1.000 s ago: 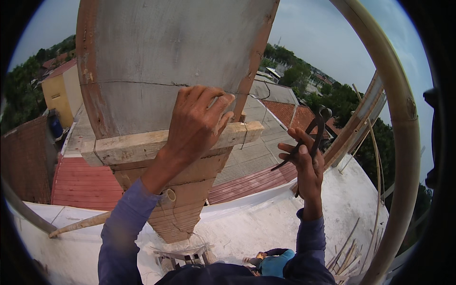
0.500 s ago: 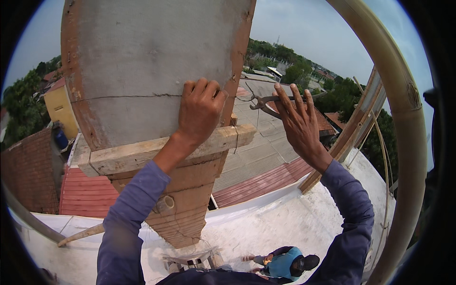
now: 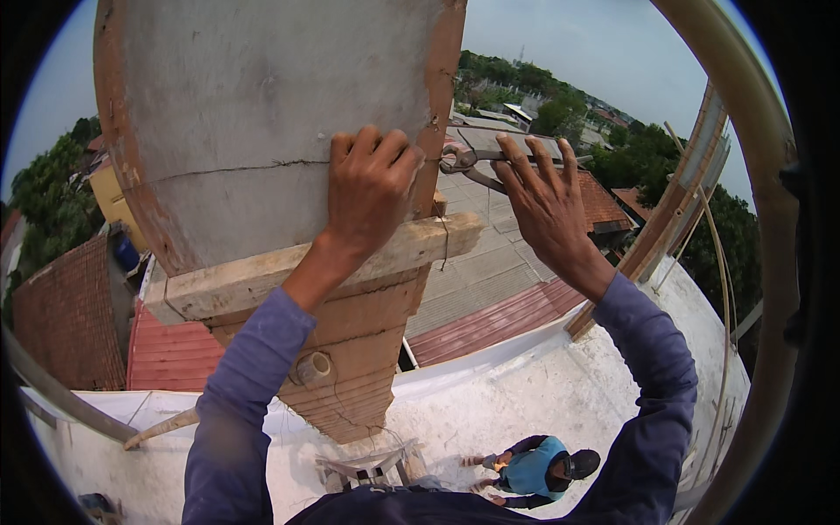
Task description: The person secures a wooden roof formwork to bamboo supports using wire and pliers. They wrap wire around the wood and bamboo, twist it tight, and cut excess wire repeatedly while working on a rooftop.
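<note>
A tall brick pillar faced with a grey board [image 3: 254, 114] rises in front of me, with a wooden batten [image 3: 262, 276] tied across it by thin wire. My left hand [image 3: 372, 188] presses flat against the board near its right edge, fingers curled over a crack. My right hand [image 3: 547, 206] is raised beside the pillar's corner and grips the handles of metal pincers [image 3: 468, 162], whose jaws touch the pillar edge close to my left fingertips.
Far below, a person in a blue shirt [image 3: 534, 468] crouches on a white concrete roof [image 3: 525, 394]. A curved pale pipe [image 3: 770, 175] arcs along the right. A wooden plank [image 3: 674, 201] leans at the right. Red tiled roofs [image 3: 171, 354] lie below.
My right hand has risen from lower right to the pillar's corner, bringing the pincers up to the edge beside my left hand. My view has shifted closer to the pillar.
</note>
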